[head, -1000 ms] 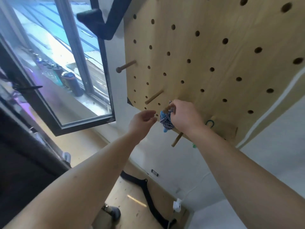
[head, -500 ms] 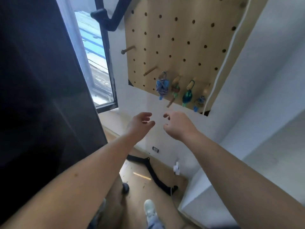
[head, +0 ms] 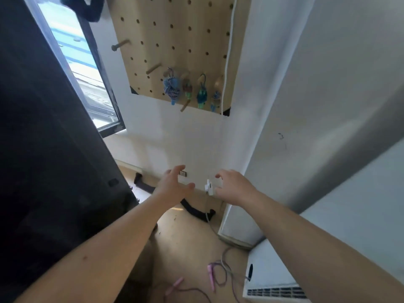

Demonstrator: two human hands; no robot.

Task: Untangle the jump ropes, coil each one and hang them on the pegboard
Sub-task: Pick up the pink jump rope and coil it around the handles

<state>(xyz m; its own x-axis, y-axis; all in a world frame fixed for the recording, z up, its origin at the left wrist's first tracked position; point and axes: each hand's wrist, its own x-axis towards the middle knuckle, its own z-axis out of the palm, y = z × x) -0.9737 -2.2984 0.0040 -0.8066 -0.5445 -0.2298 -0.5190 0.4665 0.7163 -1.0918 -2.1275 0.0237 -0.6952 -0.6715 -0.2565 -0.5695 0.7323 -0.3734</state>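
A wooden pegboard hangs on the white wall. Along its lower edge several coiled ropes hang from pegs: a blue-and-white rope, a brown-and-green one, a teal one and a small blue one. On the floor lies a pink jump rope with pink handles, loose and looped. My left hand and my right hand hover well below the board with relaxed fingers, holding nothing.
A dark cabinet fills the left side, beside a window. A white unit with a vent stands at the lower right. A black strap and a white plug with its cable lie near the skirting.
My right hand has let go of the blue-and-white rope, which now hangs on its peg. Both hands have dropped lower and the view has pulled back from the board.
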